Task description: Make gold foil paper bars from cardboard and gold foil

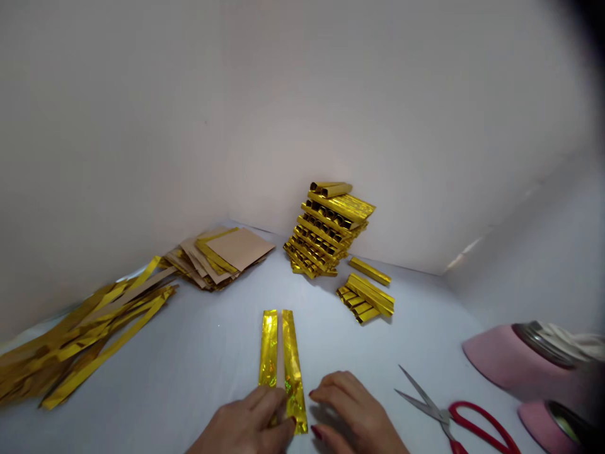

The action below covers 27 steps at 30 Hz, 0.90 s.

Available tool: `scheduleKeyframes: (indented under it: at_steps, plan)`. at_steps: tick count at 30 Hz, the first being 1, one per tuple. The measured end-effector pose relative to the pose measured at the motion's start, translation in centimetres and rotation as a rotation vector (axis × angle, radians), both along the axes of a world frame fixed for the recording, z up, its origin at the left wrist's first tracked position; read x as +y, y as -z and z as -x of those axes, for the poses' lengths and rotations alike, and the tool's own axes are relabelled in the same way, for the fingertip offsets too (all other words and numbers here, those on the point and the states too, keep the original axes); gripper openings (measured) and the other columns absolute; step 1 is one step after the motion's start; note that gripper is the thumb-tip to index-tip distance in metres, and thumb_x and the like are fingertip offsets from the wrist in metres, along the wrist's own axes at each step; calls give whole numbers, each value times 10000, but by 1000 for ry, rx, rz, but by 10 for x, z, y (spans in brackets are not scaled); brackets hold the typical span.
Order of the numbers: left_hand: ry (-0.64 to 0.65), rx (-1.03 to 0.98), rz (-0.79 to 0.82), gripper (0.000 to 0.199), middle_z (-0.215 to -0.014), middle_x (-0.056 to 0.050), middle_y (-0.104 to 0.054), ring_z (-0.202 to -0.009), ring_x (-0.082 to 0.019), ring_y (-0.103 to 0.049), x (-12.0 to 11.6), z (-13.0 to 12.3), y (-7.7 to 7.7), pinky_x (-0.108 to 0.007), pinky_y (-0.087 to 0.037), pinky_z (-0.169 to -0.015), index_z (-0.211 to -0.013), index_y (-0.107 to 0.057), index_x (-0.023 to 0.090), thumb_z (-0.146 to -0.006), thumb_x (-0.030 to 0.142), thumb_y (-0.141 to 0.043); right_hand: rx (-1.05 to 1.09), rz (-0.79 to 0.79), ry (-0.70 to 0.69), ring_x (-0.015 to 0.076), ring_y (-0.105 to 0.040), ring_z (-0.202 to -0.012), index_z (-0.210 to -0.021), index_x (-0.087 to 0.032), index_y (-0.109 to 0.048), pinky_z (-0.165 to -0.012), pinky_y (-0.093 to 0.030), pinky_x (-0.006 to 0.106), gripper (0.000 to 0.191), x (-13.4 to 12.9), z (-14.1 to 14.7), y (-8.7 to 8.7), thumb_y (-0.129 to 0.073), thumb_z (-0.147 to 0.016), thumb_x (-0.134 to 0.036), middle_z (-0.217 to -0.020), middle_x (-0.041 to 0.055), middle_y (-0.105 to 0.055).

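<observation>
1. Strip (292,353): lies on the table (203,366) at lower centre, long axis pointing away from the person. Two gold bands show, with a narrow pale gap between them. Part of the near end is covered by fingers; whether the bands join beneath cannot be seen.
2. Left hand (253,421): fingers bent over the near end of the strip, thumb reaching onto the right band. Whether the strip is pinched or only pressed cannot be determined. The wrist is cut off by the lower edge.
3. Right hand (357,413): just beside the strip's right edge, finger and thumb spread apart, nothing seen between them. The palm is turned out of view. The two hands are separate.
4. Stack (326,233): gold rolls in leaning layers at the back, near the wall (359,113). Open ends face forward; rear rolls are hidden.
5. Pile (366,299): short gold rolls in front of the stack. A loose roll (370,271) lies just behind.
6. Squares (241,247): brown and gold, overlapping, left of the stack. Lower sheets are largely covered.
7. Scraps (99,340): tangled gold and brown ribbons, cut off at the left edge.
8. Scissors (443,416): blades parted, red handles cut off below.
9. Pink objects (501,356): two, at right. Dark blur obscures their outer ends; type cannot be identified.
</observation>
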<state>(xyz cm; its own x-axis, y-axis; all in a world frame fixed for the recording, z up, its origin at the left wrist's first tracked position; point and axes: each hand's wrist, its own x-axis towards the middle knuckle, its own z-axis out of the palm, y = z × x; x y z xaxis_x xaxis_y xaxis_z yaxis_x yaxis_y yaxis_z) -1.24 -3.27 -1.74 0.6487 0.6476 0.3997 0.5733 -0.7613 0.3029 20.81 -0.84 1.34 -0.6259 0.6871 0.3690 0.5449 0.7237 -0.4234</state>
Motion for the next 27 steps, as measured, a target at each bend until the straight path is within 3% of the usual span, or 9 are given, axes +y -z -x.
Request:
scheduleKeyframes:
  at_steps: [2,6,12,18,23,27]
  plan:
    - [-29,-9,78,250,-811,-26,-581,-686,-156,-588,0,-1,0,-202,-514,-542,-903,-606,207,-995,258,-380,-42,68,-60,180,-620,-765,-966,-225,-622,-669,-545,272,148,-4,5,8,-531,-898,-320,-845,46,-654]
    - [23,-1,130,182,-817,-20,-595,-751,-169,-590,3,1,-3,-237,-527,-650,-932,-604,214,-981,232,-430,-53,66,-44,181,-590,-759,-928,-232,-638,-646,-515,272,147,-8,3,19,-523,-907,-322,-834,43,-640]
    - [36,-23,78,266,-906,-45,-664,-816,-181,-629,4,4,-6,-280,-554,-734,-1154,-524,186,-1015,210,-299,-32,-116,-10,183,-561,-661,-859,-185,-624,-568,-482,282,224,-10,12,31,-441,-942,-283,-740,55,-625]
    - [-31,-58,64,242,-1009,-108,-637,-863,-210,-631,-1,5,-4,-298,-572,-682,-1119,-535,146,-980,191,-341,-18,-276,7,152,-534,-555,-784,-193,-608,-495,-430,257,305,-9,20,39,-363,-966,-175,-627,18,-606]
    - [-53,-45,-93,257,-702,-45,-601,-602,-182,-570,-5,4,-4,-265,-505,-504,-851,-551,166,-972,128,-328,-21,-284,11,153,-535,-541,-760,-182,-600,-490,-425,260,359,-9,21,37,-316,-979,-174,-611,29,-592]
    - [-33,-46,-127,361,-695,-39,-616,-553,-163,-560,-7,4,-5,-239,-472,-479,-983,-551,134,-1020,167,-193,-33,-244,2,158,-545,-571,-810,-180,-611,-511,-438,258,326,-12,19,38,-327,-967,-144,-649,36,-610]
